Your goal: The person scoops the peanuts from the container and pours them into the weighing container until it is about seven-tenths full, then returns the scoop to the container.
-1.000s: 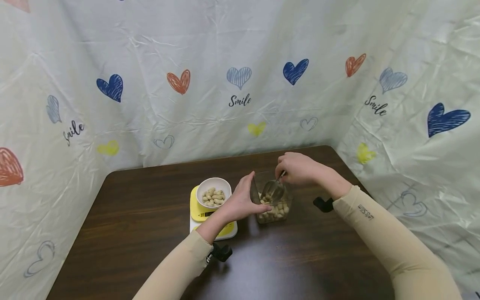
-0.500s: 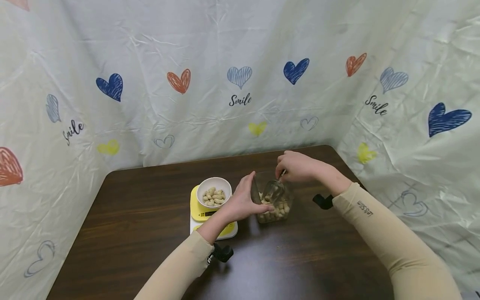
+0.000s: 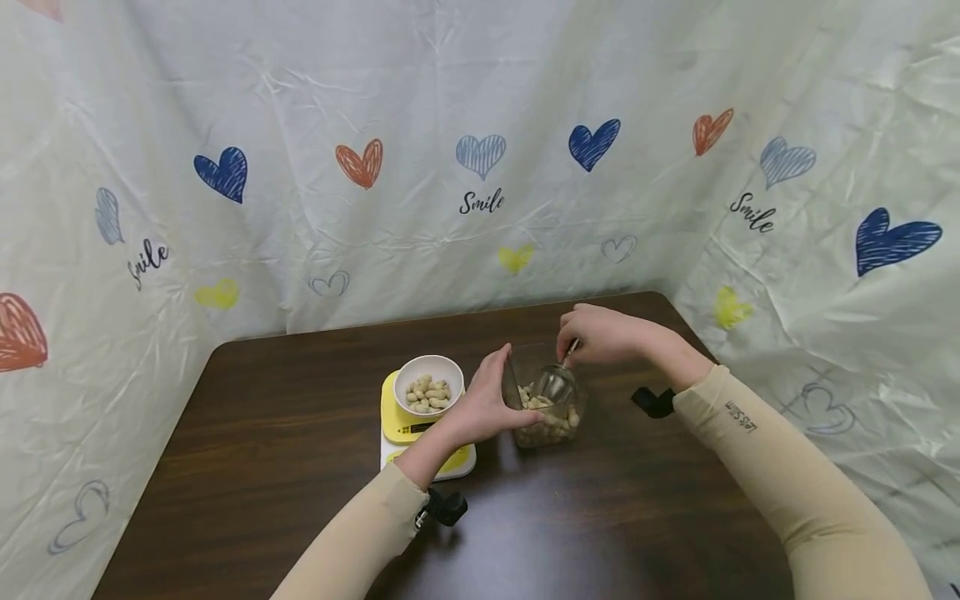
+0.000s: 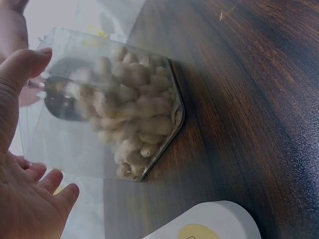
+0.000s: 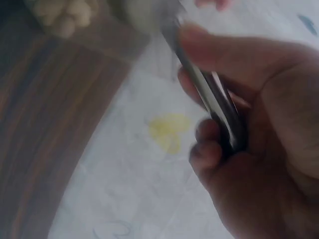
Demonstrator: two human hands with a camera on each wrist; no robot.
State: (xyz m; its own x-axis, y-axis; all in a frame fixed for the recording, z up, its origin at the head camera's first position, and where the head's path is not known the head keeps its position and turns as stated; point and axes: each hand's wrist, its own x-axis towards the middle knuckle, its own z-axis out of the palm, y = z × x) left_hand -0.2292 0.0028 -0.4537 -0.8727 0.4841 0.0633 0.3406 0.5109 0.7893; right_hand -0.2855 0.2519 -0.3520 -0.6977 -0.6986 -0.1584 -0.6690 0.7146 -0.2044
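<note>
A clear plastic container [image 4: 75, 147] of unshelled peanuts [image 4: 137, 107] stands on the table, right of the scale. My left hand [image 3: 480, 404] holds its left side, thumb across the near wall and fingers spread along the other side. My right hand [image 3: 603, 335] grips the metal handle [image 5: 212, 97] of a scoop [image 3: 557, 384], fingers curled round it. The scoop's bowl is down inside the container among the peanuts, tilted, partly seen through the wall. In the right wrist view, the scoop's head is blurred at the top edge.
A white bowl [image 3: 406, 372] with several peanuts sits on a yellow and white kitchen scale [image 3: 392, 423], just left of my left hand. The dark wooden table [image 3: 300, 467] ends at a hanging white sheet [image 3: 420, 275] printed with hearts.
My right hand and the scoop have shifted slightly to the right within the container, and the scoop's angle has changed. My left hand, the bowl and the scale stay put.
</note>
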